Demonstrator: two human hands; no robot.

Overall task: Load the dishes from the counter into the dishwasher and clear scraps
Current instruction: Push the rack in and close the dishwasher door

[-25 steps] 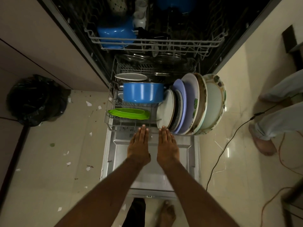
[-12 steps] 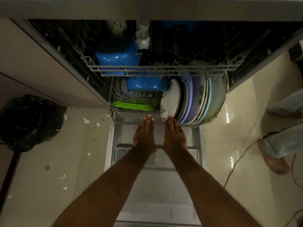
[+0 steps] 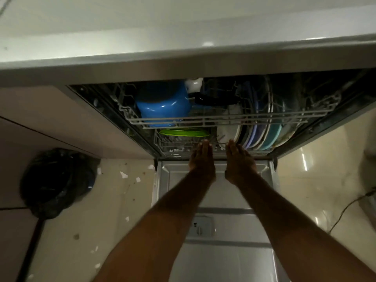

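The dishwasher's lower rack (image 3: 173,146) sits almost fully inside the machine, under the upper rack (image 3: 223,119). My left hand (image 3: 201,161) and my right hand (image 3: 240,161) lie side by side with straight fingers, fingertips pressing the lower rack's front edge. A row of upright plates (image 3: 258,135) fills the rack's right side, and a green dish (image 3: 184,132) lies on its left. A blue pot (image 3: 162,107) rests in the upper rack. The open door (image 3: 221,251) lies flat below my forearms.
A black bin bag (image 3: 57,182) stands on the floor at the left, with paper scraps (image 3: 123,175) scattered near it. The counter edge (image 3: 183,55) overhangs the machine. A black cable (image 3: 350,208) runs across the tiles at the right.
Both hands have pushed the lower rack back into the dishwasher, so the plates and green dish now sit under the upper rack. The view has lifted toward the counter.
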